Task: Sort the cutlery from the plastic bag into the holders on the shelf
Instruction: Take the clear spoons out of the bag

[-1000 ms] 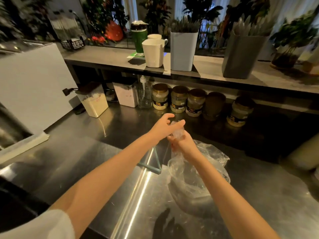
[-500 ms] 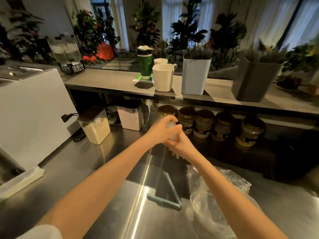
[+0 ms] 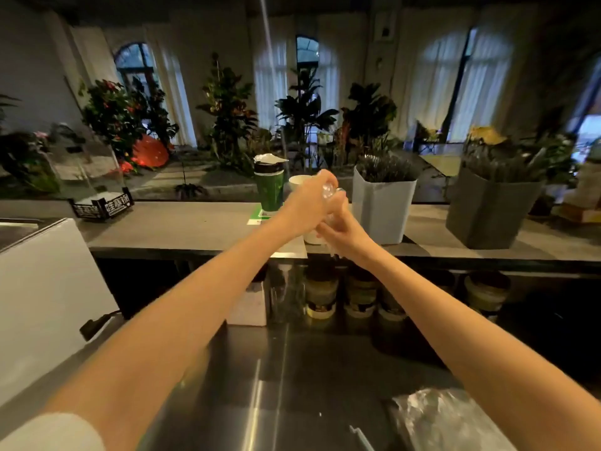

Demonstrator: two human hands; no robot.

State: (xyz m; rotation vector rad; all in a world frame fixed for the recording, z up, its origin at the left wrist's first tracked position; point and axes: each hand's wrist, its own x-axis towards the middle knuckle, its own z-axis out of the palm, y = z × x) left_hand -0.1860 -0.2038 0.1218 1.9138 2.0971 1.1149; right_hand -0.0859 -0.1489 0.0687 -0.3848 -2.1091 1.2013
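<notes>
The left hand [image 3: 309, 208] and right hand [image 3: 341, 234] are pressed together, both gripping clear cutlery [image 3: 327, 190] in front of the shelf [image 3: 179, 229]. The plastic bag [image 3: 448, 418] lies on the tabletop [image 3: 292, 385], at five o'clock from the hands.

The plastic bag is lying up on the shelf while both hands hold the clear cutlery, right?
Not quite. The head view shows the plastic bag lying down on the steel counter, not on the shelf. The left hand and the right hand do hold the clear cutlery.
</notes>
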